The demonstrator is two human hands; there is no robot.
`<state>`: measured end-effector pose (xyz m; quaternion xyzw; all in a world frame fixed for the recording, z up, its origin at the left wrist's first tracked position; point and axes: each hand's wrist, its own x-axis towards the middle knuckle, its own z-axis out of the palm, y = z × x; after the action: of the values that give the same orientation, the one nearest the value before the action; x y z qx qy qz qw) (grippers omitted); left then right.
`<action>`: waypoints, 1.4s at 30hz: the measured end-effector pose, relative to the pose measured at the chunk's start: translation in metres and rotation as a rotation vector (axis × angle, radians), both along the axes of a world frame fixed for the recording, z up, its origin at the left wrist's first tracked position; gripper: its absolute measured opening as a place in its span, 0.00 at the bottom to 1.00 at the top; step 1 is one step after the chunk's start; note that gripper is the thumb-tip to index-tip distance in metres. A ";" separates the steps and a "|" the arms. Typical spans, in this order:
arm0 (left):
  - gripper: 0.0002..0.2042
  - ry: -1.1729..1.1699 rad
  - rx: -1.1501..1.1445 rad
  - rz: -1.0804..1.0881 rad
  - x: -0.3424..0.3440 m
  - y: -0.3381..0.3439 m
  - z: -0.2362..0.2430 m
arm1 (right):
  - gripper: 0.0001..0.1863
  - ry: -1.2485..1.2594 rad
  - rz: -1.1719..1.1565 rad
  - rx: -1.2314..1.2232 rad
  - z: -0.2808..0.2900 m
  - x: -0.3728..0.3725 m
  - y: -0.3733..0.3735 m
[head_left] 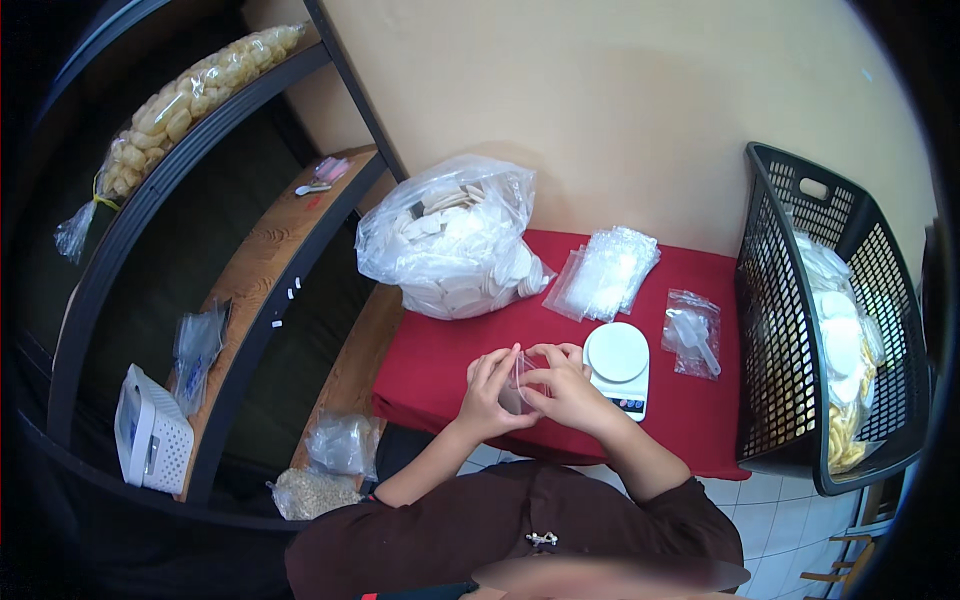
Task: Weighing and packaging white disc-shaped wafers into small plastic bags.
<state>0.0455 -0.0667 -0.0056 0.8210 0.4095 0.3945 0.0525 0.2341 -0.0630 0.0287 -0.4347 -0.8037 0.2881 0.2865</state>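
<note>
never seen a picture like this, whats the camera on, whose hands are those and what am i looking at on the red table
There is no machine here, just a person working with two bare hands. The one picture comes from a wide fisheye camera worn on their head, looking down, so straight edges bend toward the rim.

The left hand and right hand hold a small clear bag between them, near the front edge of the red-covered table. Any contents are too hard to make out.

On the table are a white scale, a big clear bag of white pieces, a pile of flat clear bags and a bagged scoop.
</note>
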 end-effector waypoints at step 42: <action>0.52 -0.270 -0.180 -0.340 -0.210 0.068 -0.040 | 0.21 -0.886 0.032 0.224 0.153 -0.242 0.295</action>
<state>-0.1650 0.0012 -0.0458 0.8100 0.2880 0.4480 0.2456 -0.0078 0.2321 0.1813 -0.4701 -0.8815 -0.0098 -0.0442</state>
